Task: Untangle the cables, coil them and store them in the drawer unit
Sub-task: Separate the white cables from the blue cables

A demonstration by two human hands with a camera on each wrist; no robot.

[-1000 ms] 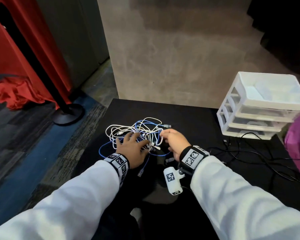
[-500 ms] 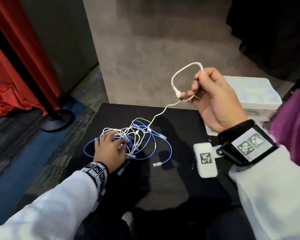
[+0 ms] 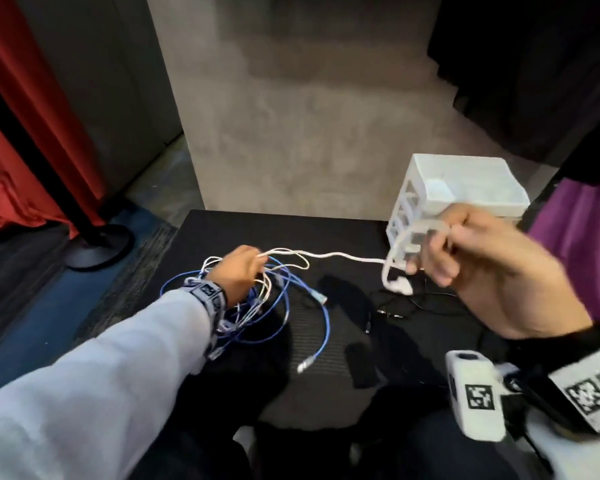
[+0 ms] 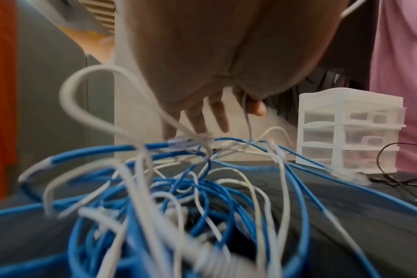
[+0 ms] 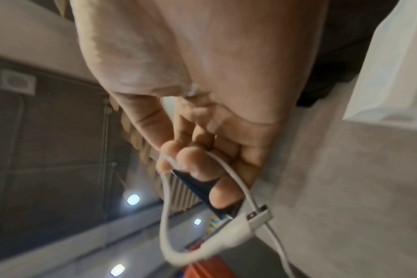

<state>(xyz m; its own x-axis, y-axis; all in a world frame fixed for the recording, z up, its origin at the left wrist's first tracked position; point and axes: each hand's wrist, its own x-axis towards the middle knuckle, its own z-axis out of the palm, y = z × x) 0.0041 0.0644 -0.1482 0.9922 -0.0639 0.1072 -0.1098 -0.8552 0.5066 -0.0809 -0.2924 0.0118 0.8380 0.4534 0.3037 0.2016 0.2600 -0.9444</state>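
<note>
The right hand (image 3: 492, 271), fingers curled, pinches 1 white cable (image 3: 343, 255) by its looped end, raised beside the drawer unit (image 3: 465, 188). The left hand (image 3: 238, 275) rests on the tangle (image 3: 257, 306) on the table (image 3: 326, 230), perhaps gripping a strand.

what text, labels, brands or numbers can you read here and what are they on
None: no words, numbers or brands can be read.
white block: a square black-and-white code marker, no letters.
right wristband, left wristband: the same kind of markers, the left one blurred.
drawer unit, white cable: no label visible.
</note>
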